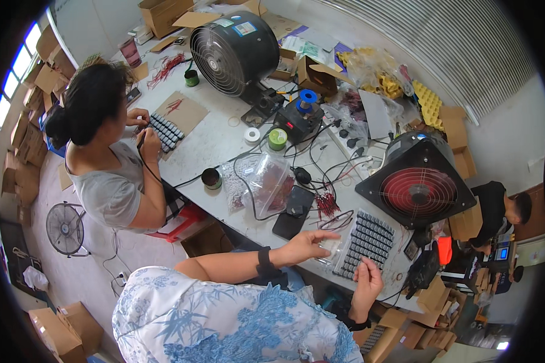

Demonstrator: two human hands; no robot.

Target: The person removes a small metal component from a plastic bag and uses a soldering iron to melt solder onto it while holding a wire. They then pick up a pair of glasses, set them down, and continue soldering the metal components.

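Note:
My left hand point(309, 247) is closed, thumb and fingers pinching a small clear plastic piece point(331, 247) that looks like a bag, beside the left edge of a block of small parts. Those dark grey parts point(366, 242) stand in tight rows on a pale base on the table. At their near edge my right hand point(367, 282) has its fingers bent and drawn together. Whatever lies between those fingertips is too small to make out. Left of my left hand lies a dark phone-like slab point(293, 212), with a bundle of red wires point(327, 204) just beyond the parts.
A black fan with red inside point(419, 190) stands behind the parts, a larger drum fan point(235, 53) farther back. Cables cross the table point(194, 142) around a soldering station point(298, 118). At left a co-worker point(112, 163) handles similar parts point(165, 132); another person point(496, 212) is at far right.

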